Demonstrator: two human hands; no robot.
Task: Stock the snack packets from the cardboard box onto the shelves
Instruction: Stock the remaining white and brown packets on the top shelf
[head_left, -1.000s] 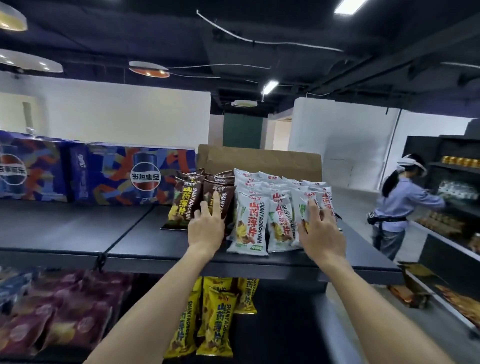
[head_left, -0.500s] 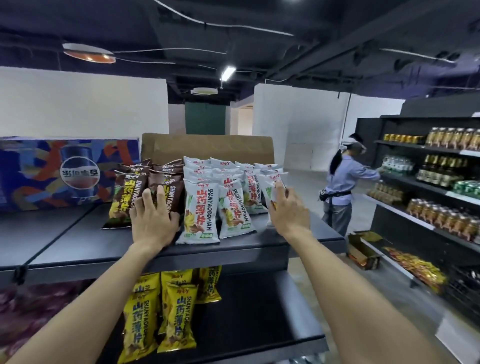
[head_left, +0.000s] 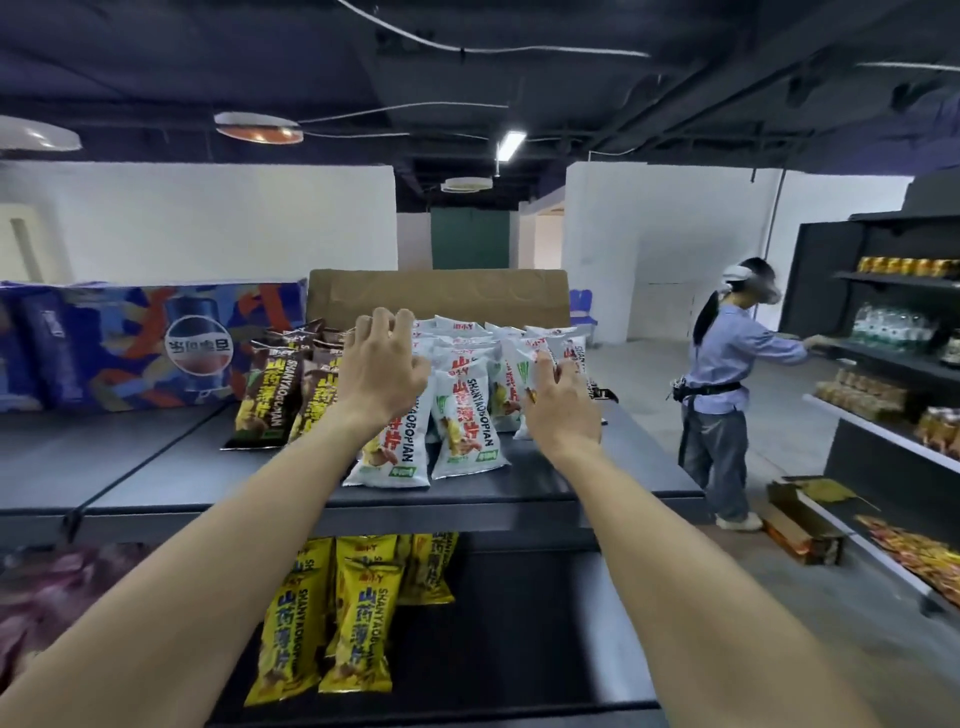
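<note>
In front of the cardboard box, the white snack packets look light, soft and slippery; sides offer purchase. The left hand hovers spread; the right hand touches them, fingers relaxed.

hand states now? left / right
Left hand: open, fingers spread and loosely curled over the white packets, holding nothing.
Right hand: open, fingertips touching a white packet, no grip visible.

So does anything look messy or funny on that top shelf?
A little. The white snack packets lean against each other at different tilts, not in neat rows, and both hands are up among them. The brown packets beside them also slump forward. Nothing looks torn or spilled.
</note>
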